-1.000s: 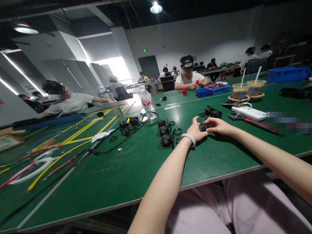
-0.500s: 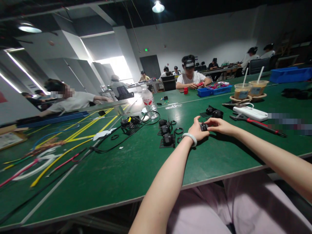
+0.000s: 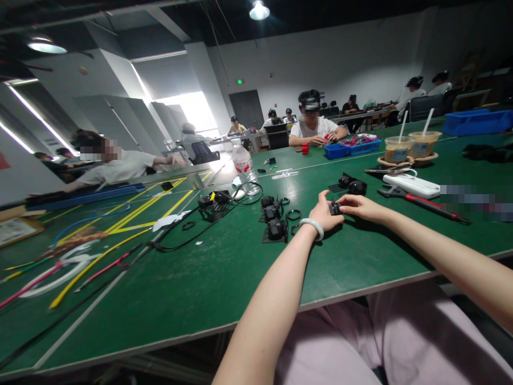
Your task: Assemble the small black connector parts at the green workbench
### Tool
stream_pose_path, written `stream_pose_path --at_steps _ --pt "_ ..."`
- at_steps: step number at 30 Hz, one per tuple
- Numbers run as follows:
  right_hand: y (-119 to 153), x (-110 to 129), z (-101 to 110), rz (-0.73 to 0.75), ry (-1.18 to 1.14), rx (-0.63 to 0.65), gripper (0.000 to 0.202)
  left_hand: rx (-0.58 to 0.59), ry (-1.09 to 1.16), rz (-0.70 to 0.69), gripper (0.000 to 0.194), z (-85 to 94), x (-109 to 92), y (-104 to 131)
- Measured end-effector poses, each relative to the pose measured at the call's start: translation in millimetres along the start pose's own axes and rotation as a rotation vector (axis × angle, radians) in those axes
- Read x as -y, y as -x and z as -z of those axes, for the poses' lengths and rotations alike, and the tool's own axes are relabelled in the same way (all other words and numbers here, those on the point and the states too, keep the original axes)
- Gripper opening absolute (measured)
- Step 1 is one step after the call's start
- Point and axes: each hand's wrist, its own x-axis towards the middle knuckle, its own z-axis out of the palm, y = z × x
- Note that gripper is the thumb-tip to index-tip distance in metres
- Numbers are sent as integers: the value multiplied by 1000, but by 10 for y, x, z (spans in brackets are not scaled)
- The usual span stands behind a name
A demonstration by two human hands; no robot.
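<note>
Between the fingers of both hands is a small black part (image 3: 334,208), mostly covered, its kind too small to make out. My left hand (image 3: 324,215), with a pale bangle (image 3: 312,226) at the wrist, closes on its left side. On the other side my right hand (image 3: 358,207) grips it with thumb and fingertips. Just beyond the hands lie black camera-like units (image 3: 352,185) on dark plates. Left of my left hand stand several similar black units (image 3: 276,227), with black rings (image 3: 294,215) beside them.
A water bottle (image 3: 245,170) stands beyond a black cable. Red-handled pliers (image 3: 427,206), a white power bank-like case (image 3: 412,186) and two drinks (image 3: 397,150) are at right. Loose wires (image 3: 96,264) spread at left. A co-worker (image 3: 315,125) sits opposite, behind a blue tray (image 3: 336,151).
My hands stay nearly in place around the black part, the right fingers shifting slightly. The co-worker opposite lowers their hands a little; the person at left raises a hand.
</note>
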Motion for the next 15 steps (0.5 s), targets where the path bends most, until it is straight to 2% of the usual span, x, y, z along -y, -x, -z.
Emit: stream_pose_path --at_steps 15 --pt "-12 15 24 9 193 38 40 4 18 32 88 6 -20 2"
